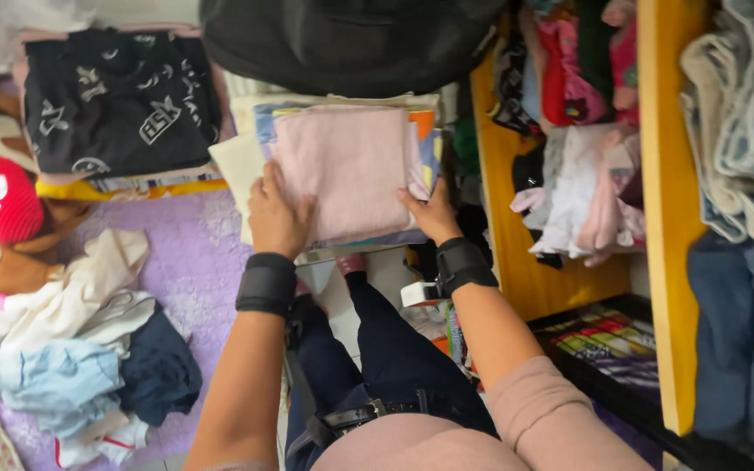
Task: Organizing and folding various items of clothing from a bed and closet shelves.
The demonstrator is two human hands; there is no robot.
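Both the left hand (pixel 277 216) and right hand (pixel 434 214) grip a pink folded cloth (pixel 346 166) topping a stack. Layers beneath it are mostly hidden (only coloured edges show).

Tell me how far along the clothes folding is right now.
Done: a folded black printed garment lies on the bed, and the yellow shelves hold stacked clothes. In hand: left hand and right hand grip a folded stack topped by pink cloth. Left: a loose pile of clothes on the purple cover.
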